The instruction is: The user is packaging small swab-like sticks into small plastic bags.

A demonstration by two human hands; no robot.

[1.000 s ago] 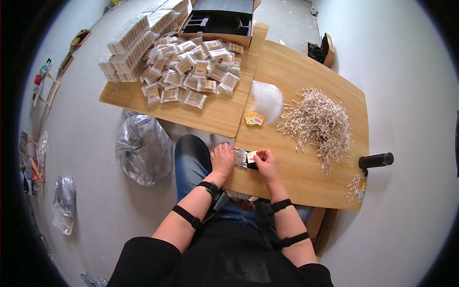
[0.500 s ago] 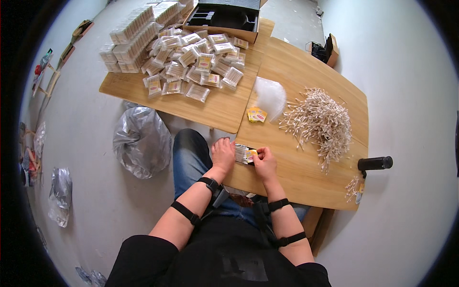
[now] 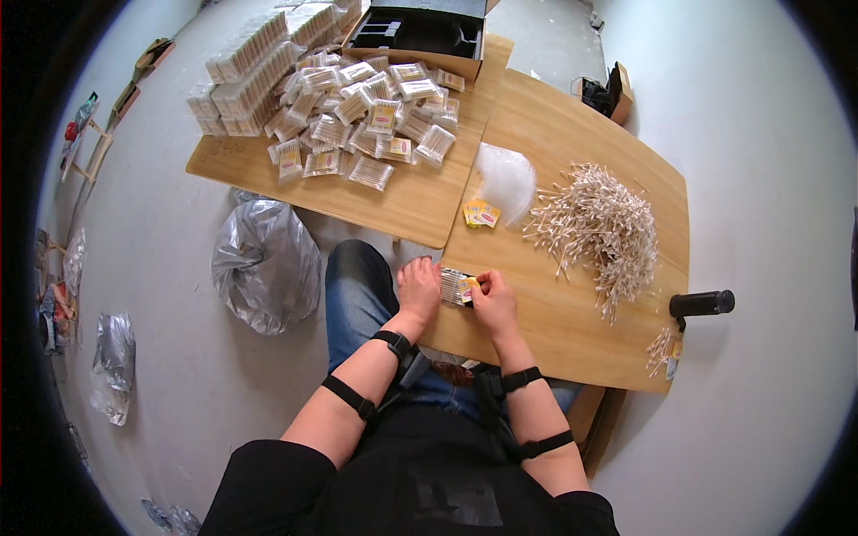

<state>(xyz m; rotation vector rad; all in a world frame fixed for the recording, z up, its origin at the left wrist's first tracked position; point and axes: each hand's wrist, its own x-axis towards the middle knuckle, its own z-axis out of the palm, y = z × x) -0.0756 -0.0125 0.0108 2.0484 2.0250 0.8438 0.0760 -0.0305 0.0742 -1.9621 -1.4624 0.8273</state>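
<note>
At the near edge of the table lies a small row of cotton swabs, on a dark base that shows along its edges. My left hand holds its left end, fingers curled over the edge. A small yellow and white card lies over the right end of the row. My right hand pinches this card between thumb and fingers. Farther off are more yellow cards and a stack of clear plastic bags. To their right is a big heap of loose cotton swabs.
Filled swab packets are piled on the left table, beside stacked packs and an open box. A black cylinder is near the right edge, by a few loose swabs. A grey plastic bag stands on the floor.
My right hand's fingers have shifted slightly on the yellow card, and less of the card shows. My left hand stays at the row's left end.
</note>
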